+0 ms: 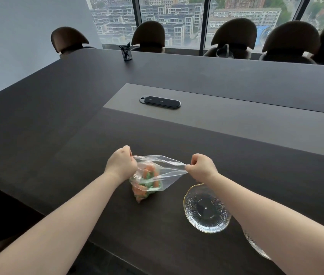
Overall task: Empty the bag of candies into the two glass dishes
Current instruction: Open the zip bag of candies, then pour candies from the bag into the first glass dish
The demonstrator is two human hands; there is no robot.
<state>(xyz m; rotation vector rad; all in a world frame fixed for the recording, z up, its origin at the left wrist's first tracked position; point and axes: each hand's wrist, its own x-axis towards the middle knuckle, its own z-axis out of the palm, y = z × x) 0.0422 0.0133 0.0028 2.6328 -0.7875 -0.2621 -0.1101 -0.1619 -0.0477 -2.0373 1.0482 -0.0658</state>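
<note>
A clear plastic bag (157, 171) with orange and green candies (145, 185) bunched at its bottom hangs just above the dark table. My left hand (122, 163) pinches the left side of its mouth and my right hand (201, 167) pinches the right side, stretching the plastic between them. An empty ribbed glass dish (206, 223) with a gold rim sits on the table below my right forearm. A second glass dish (256, 248) shows only as a sliver under that forearm, near the table's front edge.
A black oblong device (160, 102) lies on the grey centre panel of the table (57, 108). A mesh pen holder (127, 53) stands at the far edge. Several dark chairs (149, 36) line the far side before the windows.
</note>
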